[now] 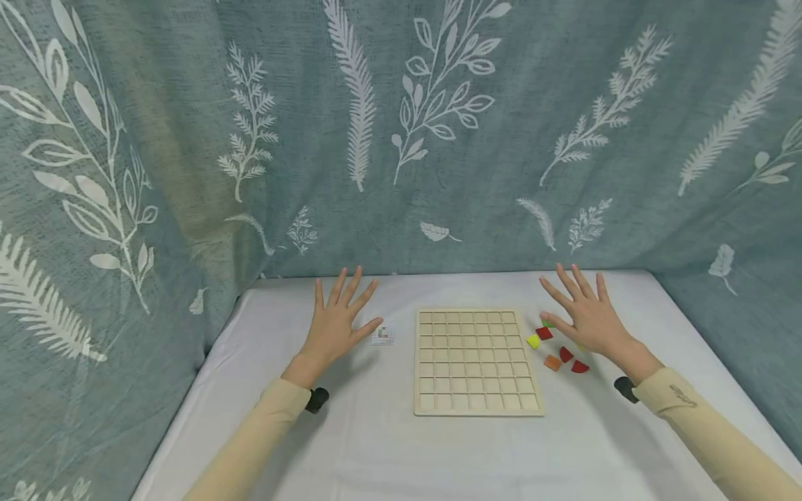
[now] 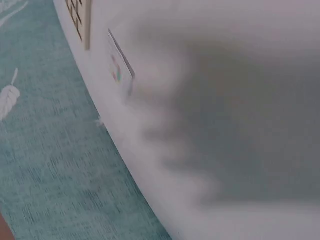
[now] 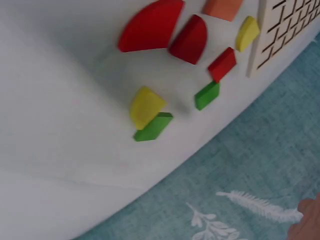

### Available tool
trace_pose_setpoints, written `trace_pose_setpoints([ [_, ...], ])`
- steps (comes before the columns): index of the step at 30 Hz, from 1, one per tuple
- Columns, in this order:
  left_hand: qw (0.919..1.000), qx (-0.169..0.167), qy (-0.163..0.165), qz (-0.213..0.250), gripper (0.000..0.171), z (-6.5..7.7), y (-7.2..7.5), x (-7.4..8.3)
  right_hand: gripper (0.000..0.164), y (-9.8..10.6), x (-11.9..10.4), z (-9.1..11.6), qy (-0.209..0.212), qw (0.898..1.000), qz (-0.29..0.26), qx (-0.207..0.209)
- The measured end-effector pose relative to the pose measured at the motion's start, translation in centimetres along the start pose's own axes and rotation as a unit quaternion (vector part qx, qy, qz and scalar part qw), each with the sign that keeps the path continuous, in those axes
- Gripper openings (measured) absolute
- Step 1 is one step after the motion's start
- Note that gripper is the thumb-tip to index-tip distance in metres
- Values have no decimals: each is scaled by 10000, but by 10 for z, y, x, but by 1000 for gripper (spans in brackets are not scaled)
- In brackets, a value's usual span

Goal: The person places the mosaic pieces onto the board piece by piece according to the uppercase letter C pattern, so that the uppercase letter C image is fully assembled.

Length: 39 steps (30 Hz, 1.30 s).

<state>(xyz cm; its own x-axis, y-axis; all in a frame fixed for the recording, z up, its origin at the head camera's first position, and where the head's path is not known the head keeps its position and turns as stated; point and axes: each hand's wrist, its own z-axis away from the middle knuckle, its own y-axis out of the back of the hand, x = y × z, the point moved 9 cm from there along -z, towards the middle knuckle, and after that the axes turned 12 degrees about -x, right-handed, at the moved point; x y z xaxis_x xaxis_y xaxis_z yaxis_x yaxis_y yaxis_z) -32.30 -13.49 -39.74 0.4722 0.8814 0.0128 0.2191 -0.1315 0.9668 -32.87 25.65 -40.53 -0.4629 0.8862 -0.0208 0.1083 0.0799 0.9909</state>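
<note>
My left hand (image 1: 332, 330) hovers with fingers spread over the table's left side, beside a small printed card (image 1: 383, 335). On the other side my right hand (image 1: 592, 320), fingers also spread, is above several coloured pieces. Between the hands lies a pale wooden grid board (image 1: 477, 363) with rows of square cells. In the right wrist view the pieces include a large red quarter-round piece (image 3: 152, 27), an orange square piece (image 3: 223, 8), a yellow piece (image 3: 146, 107) overlapping a green piece (image 3: 154, 127), and a red diamond piece (image 3: 222, 65). Neither hand holds anything.
A white cloth covers the table (image 1: 376, 452). Behind it and along both sides hangs a blue-green curtain (image 1: 401, 229) with white leaf prints, meeting the table's far edge. Dark wrist devices sit at the left wrist (image 1: 317, 399) and right wrist (image 1: 626, 390).
</note>
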Motion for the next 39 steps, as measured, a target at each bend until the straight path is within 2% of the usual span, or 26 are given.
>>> trace_pose_setpoints([
  [8, 9993, -265, -39, 278, 72, 1, -15, 22, 71, -11, 9, 8, -125, 9998, -118, -99],
  [16, 9936, -821, -107, 772, 80, 6, -34, 49, 65, -24, 13, 19, -220, 9992, -303, -164],
  [24, 9877, -1063, -348, 1089, 79, 20, -51, 77, 57, -44, 6, 22, -214, 9962, -757, -379],
  [30, 9776, -1515, -520, 1364, 78, 31, -66, 95, 49, -54, -1, 20, -172, 9949, -900, -415],
  [39, 9522, -2247, -333, 2044, 78, 43, -78, 107, 47, -64, -3, 11, -342, 9931, -942, -614],
])
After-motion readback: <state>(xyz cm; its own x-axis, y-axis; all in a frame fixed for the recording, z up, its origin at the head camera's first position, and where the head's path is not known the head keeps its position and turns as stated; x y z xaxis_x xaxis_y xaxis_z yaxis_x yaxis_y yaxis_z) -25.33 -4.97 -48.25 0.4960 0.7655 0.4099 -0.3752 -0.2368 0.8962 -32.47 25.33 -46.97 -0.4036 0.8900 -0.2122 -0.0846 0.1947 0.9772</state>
